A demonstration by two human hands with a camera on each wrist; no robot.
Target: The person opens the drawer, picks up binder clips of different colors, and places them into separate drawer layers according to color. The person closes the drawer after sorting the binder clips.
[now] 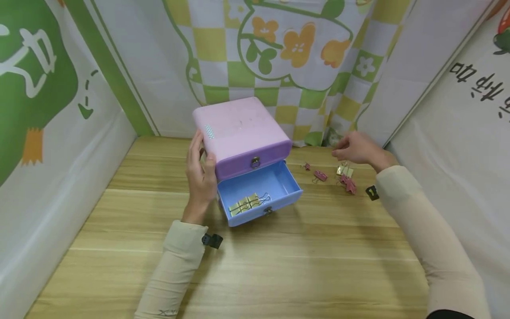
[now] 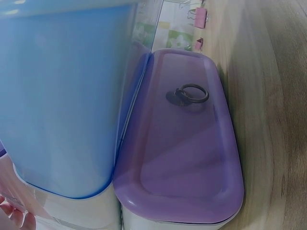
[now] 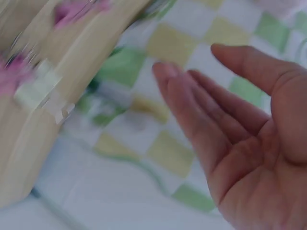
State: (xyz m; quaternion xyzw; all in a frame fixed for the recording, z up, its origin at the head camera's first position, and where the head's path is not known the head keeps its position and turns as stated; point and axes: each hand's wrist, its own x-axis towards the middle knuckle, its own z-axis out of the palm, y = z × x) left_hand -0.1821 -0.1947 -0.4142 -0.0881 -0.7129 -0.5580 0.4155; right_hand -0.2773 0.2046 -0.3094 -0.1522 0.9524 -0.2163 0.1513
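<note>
A small pink-topped drawer box (image 1: 243, 128) stands on the table with its blue drawer (image 1: 279, 181) pulled out. Inside the drawer, gold binder clips (image 1: 245, 204) lie in a row at the front left. My left hand (image 1: 200, 179) rests against the box's left side, fingers extended along it; its fingertips (image 2: 17, 218) show at the lower left in the left wrist view. My right hand (image 1: 358, 149) hovers above a gold binder clip (image 1: 345, 171) and pink binder clips (image 1: 348, 184). In the right wrist view its thumb and fingers are apart, holding nothing.
Two more pink binder clips lie between box and pile, a larger one (image 1: 320, 175) and a smaller one (image 1: 306, 166). A purple drawer front (image 2: 182, 153) with a ring pull sits below the blue drawer. A checked curtain (image 1: 287, 88) hangs behind; printed sheets flank the table (image 1: 311, 266).
</note>
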